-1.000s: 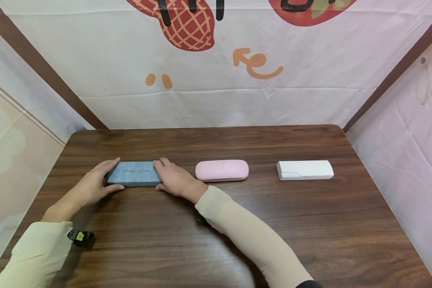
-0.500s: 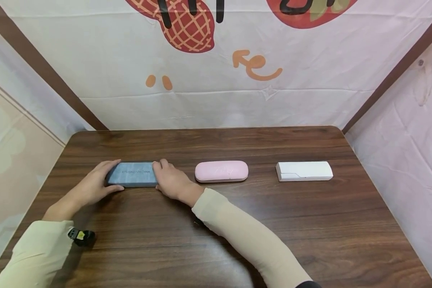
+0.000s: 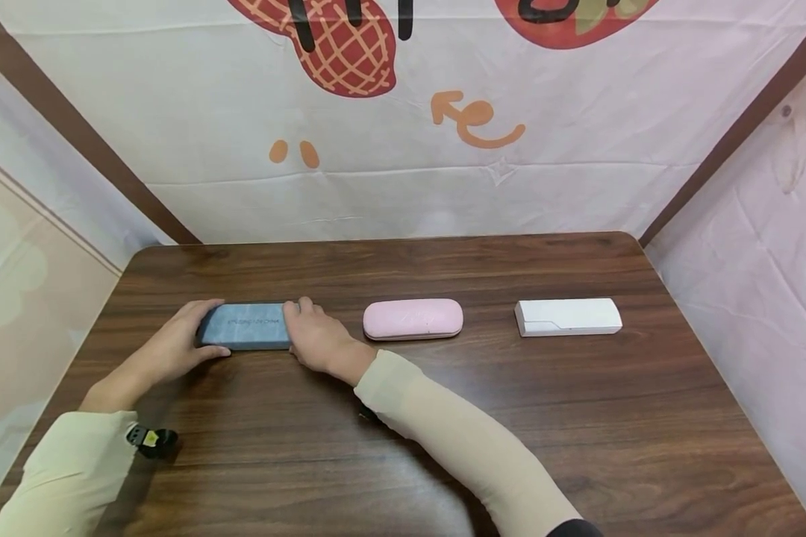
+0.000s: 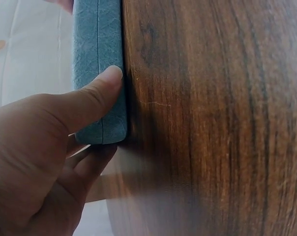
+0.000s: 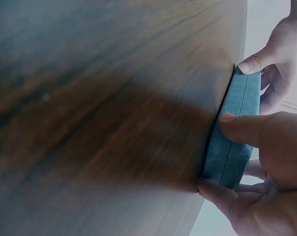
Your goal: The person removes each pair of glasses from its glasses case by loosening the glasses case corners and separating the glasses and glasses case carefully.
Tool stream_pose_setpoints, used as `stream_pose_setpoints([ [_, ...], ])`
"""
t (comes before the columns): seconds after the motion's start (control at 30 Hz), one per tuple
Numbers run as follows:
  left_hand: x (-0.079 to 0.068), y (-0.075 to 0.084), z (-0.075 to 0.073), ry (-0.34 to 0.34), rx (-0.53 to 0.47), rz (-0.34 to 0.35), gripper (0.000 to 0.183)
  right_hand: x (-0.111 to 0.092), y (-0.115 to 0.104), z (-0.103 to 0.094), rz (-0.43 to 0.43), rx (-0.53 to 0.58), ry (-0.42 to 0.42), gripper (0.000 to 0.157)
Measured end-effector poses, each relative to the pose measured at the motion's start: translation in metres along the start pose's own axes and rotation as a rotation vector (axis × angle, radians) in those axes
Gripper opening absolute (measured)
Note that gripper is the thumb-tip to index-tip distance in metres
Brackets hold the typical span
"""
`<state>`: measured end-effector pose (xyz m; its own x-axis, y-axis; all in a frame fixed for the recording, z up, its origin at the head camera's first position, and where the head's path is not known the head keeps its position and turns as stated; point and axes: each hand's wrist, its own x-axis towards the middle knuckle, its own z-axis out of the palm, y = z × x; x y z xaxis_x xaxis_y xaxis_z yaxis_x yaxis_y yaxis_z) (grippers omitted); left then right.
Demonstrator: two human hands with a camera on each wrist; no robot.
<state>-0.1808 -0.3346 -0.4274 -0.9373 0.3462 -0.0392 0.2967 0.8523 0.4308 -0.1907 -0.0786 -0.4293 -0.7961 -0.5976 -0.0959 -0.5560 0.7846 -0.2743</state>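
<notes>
Here, blue case (image 3: 245, 328) on wood-grain table (image 3: 275, 447), printed cloth (image 3: 403, 201) behind

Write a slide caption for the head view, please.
Left hand and right hand grip a blue case, left of a pink case and white case, on a brown table.

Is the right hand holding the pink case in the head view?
No, the right hand grips the blue case, left of the pink case.

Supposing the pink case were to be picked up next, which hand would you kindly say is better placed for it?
Probably the right: the right hand holds the blue case at the end nearest the pink case, while the left hand holds the opposite end.
</notes>
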Motion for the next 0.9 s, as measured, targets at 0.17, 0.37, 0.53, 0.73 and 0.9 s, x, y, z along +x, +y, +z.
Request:
stream_pose_setpoints([
  [0.17,0.0000,0.0001,-0.0006,0.004,-0.004,0.004,0.085,0.0002,-0.0009,-0.0021,0.000,0.027,0.004,0.038],
  [0.37,0.0019,0.0016,-0.0027,-0.025,0.002,-0.013,0.086,-0.0004,-0.0015,-0.0037,0.009,0.033,-0.011,0.038],
  [0.53,0.0027,0.0027,-0.0030,-0.033,0.008,-0.016,0.086,-0.0013,-0.0021,-0.0041,0.023,0.061,-0.014,0.041],
  [0.73,0.0038,0.0049,-0.0034,-0.029,0.007,-0.004,0.086,-0.0038,-0.0019,-0.0055,0.034,0.058,-0.013,0.042],
  [0.9,0.0043,0.0079,-0.0047,-0.036,0.006,0.002,0.086,-0.0057,-0.0022,-0.0066,0.045,0.053,-0.008,0.043],
])
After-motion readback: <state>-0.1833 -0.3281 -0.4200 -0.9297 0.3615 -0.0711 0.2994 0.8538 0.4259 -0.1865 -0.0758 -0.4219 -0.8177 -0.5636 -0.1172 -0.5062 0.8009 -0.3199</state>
